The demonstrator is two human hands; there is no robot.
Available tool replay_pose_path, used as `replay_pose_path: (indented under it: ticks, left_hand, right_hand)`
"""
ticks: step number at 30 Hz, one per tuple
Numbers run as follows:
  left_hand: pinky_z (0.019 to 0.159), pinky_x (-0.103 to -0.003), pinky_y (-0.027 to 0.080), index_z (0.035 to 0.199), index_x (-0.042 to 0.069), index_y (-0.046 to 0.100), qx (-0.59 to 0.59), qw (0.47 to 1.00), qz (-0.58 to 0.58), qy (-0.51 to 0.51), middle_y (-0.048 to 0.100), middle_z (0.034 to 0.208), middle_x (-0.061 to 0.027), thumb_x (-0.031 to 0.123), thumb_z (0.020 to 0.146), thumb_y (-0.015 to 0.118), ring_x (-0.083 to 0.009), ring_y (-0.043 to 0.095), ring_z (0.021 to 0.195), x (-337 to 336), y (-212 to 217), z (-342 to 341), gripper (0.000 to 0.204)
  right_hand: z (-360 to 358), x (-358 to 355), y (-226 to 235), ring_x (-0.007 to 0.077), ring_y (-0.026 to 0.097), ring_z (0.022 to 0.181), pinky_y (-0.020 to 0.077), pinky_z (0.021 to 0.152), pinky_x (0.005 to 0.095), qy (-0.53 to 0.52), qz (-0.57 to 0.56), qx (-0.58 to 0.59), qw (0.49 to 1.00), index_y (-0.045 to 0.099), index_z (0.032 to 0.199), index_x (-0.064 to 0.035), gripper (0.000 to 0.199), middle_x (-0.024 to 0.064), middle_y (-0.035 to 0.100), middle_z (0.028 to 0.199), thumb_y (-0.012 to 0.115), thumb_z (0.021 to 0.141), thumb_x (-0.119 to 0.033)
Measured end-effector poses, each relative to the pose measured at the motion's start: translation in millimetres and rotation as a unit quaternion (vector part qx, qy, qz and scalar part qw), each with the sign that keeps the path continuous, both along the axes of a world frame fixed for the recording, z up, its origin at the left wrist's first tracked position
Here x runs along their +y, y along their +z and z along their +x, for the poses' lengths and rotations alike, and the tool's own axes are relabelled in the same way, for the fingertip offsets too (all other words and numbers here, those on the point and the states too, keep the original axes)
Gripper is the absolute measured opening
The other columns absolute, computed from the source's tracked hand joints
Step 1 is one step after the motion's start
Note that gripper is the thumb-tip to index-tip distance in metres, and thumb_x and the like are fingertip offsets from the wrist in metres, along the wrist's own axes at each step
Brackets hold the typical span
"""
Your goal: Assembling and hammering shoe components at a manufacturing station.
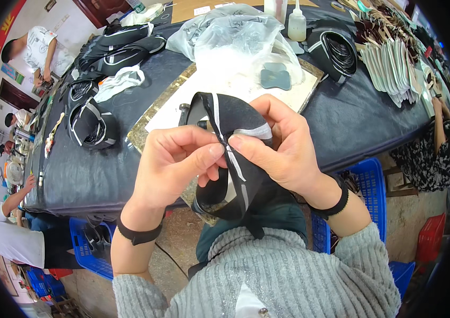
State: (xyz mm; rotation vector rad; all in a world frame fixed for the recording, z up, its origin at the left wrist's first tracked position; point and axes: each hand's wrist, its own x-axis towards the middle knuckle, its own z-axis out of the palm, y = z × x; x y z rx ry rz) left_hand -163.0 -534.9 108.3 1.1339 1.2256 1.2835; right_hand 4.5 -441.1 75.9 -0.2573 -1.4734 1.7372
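Held up in the air over the near edge of the dark table point(103, 175): a black fabric piece point(254, 175), bent round into an open loop, with a white strip point(234, 164) along its seam and a grey band point(256, 131) beside the right thumb. Clamped on the seam edge — the left hand point(174, 164), thumb and forefinger pinched together, other fingers curled behind. Closed around the upper right side, thumb pressed on the front and fingers wrapped behind: the right hand point(286, 143), its thumb tip near the left one.

Likely to go wrong, by judgement: a puckered or crooked seam, from uneven pull between the two thumbs; a strip lifted or pushed sideways, from a thumb sliding along it; a crease in the curved part, from too hard a squeeze on the right. Possible too — a slip out of the left pinch, being so narrow and right at the edge.

Just beyond the loop, a pale board point(169, 108); on it, grey-green pads point(276, 78) and a clear plastic bag point(225, 37). Farther out, a squeeze bottle point(297, 26), nested black pieces point(333, 53) and a fan of pale pieces point(392, 69). Below, at right, a blue crate point(372, 185).
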Motion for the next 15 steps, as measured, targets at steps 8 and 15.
replay_pose_path:
  ticks: [8,15]
  left_hand:
    - [0.053,-0.016,0.038,0.077,0.001,0.060,0.208,0.955,0.101,0.184,0.060,0.067,0.0026,0.003,0.087,0.061,0.0008,0.050,0.062,-0.1,-9.6,33.6,0.011]
    - [0.058,-0.017,0.046,0.092,-0.001,0.066,0.031,0.999,-0.015,-0.015,0.066,0.074,-0.0033,0.009,0.089,0.063,-0.0049,0.057,0.062,5.2,1.2,-1.7,0.011]
  right_hand:
    - [-1.7,1.7,-5.6,0.0048,0.057,0.083,0.0491,0.072,0.0226,-0.035,0.040,-0.024,0.998,0.054,0.099,-0.0004,0.017,0.0031,0.062,0.092,0.065,0.085,-0.002]
    - [0.7,5.1,-5.8,0.0064,0.059,0.083,0.0502,0.074,0.0234,0.023,-0.097,0.004,0.995,0.055,0.100,0.0000,0.019,0.0053,0.064,0.092,0.066,0.085,-0.003]
